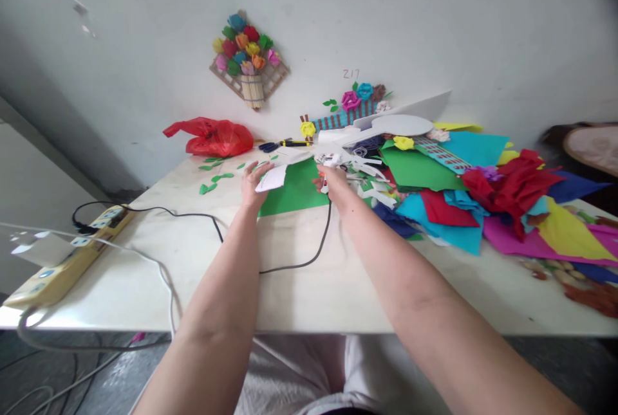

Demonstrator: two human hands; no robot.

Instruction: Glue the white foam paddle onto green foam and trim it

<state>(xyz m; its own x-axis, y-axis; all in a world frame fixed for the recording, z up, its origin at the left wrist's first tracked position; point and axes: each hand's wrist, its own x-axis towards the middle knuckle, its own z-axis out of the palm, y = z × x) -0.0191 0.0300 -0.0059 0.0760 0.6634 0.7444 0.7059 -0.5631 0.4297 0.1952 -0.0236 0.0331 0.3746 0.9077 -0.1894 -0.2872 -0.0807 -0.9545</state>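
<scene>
My left hand (252, 184) is closed on the edge of a white piece of paper or card (273, 179), held over a green sheet (302, 191) on the table. In my right hand (335, 184) is a white glue gun (331, 159) with an orange trigger. A black cord (322, 244) runs down from its handle and passes under my left forearm. White paper scraps (379, 195) lie just right of the glue gun. Small green paper leaves (207, 188) are scattered left of my left hand.
A yellow power strip (72, 254) with cables stands at the left edge. Behind are a red plastic bag (217, 137) and scissors (270, 145). Coloured paper (425, 170) is piled at right, near a white guitar-shaped board (400, 124). A flower decoration (251, 61) hangs on the wall.
</scene>
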